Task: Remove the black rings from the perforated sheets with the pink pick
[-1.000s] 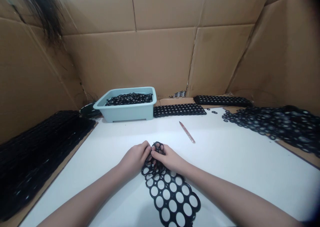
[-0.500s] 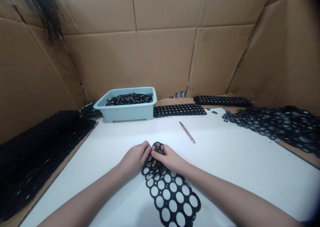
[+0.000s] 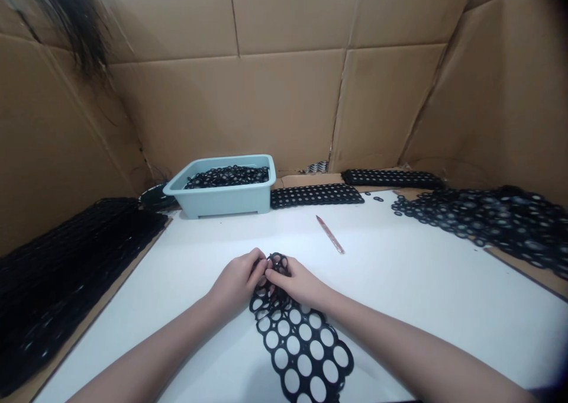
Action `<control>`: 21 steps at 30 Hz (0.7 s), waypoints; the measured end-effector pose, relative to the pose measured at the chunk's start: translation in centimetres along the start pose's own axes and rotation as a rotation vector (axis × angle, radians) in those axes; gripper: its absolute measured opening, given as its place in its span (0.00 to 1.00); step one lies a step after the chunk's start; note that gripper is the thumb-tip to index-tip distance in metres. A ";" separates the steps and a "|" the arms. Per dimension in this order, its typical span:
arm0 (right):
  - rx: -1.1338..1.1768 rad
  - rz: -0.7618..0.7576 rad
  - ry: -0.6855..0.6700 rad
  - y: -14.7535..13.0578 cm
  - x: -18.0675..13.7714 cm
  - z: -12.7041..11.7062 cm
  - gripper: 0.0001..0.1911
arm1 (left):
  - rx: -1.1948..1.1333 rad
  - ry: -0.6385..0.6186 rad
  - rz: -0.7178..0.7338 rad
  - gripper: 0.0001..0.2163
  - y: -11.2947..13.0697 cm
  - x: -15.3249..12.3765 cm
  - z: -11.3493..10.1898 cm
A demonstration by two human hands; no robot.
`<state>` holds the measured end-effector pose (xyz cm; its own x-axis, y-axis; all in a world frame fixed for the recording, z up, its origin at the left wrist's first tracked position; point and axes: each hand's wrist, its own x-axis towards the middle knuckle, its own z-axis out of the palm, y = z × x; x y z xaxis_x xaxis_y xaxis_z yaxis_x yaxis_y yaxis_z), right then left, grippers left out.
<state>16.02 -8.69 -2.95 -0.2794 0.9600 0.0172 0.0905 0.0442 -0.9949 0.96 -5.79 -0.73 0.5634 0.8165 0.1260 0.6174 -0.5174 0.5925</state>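
Observation:
A black perforated rubber sheet [image 3: 302,344] with rows of round holes lies on the white table, its far end bunched up. My left hand [image 3: 236,281] and my right hand [image 3: 295,280] meet at that far end, and the fingertips of both pinch the rubber. The hands hide part of the bunched end. Beyond them lies a slim pinkish-brown pointed tool [image 3: 329,235], out of reach of my fingers.
A pale teal plastic tub [image 3: 222,203] holds black rubber rings. Perforated black strips [image 3: 317,195] lie along the far edge, with a heap of the same material [image 3: 479,221] at right and a tall dark stack [image 3: 66,273] at left. Cardboard panels [image 3: 284,107] wall the table.
The whole view has shifted slightly left. My hands remain on the bunched end of the sheet, with only small finger movement.

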 end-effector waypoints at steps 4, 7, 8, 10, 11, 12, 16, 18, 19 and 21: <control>0.013 0.003 -0.002 -0.1 0.0 0.0 0.08 | -0.063 -0.026 -0.014 0.12 0.1 0.1 0.0; 0.015 0.011 0.003 -0.4 -0.1 0.0 0.07 | -0.096 -0.043 -0.014 0.13 0.1 0.1 0.0; 0.013 0.012 0.001 -0.4 -0.1 0.0 0.07 | -0.099 -0.049 -0.012 0.13 0.1 0.1 0.0; 0.008 0.011 -0.001 -0.5 -0.2 0.0 0.07 | -0.098 -0.057 -0.010 0.13 0.0 0.1 0.0; 0.007 0.010 -0.003 -0.5 -0.2 0.0 0.07 | -0.096 -0.061 -0.008 0.13 0.0 0.1 0.1; 0.007 0.008 -0.006 -0.5 -0.2 0.0 0.08 | -0.094 -0.064 -0.008 0.13 -0.1 0.1 0.1; 0.006 -0.004 -0.020 -0.6 -0.2 -0.1 0.07 | -0.110 -0.078 -0.011 0.14 -0.1 0.1 0.0; 0.006 0.002 -0.026 -0.7 -0.3 -0.1 0.07 | -0.122 -0.091 -0.010 0.14 0.0 0.1 -0.1; 0.004 0.006 -0.026 -0.7 -0.3 -0.1 0.08 | -0.124 -0.096 -0.006 0.14 0.0 0.1 -0.1; -0.001 0.009 -0.024 -0.8 -0.3 -0.1 0.08 | -0.125 -0.102 0.000 0.14 0.1 0.1 -0.2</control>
<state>16.14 -9.02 -2.17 -0.3014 0.9535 0.0061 0.0942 0.0361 -0.9949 0.97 -5.72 -0.51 0.6200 0.7831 0.0487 0.5479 -0.4766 0.6875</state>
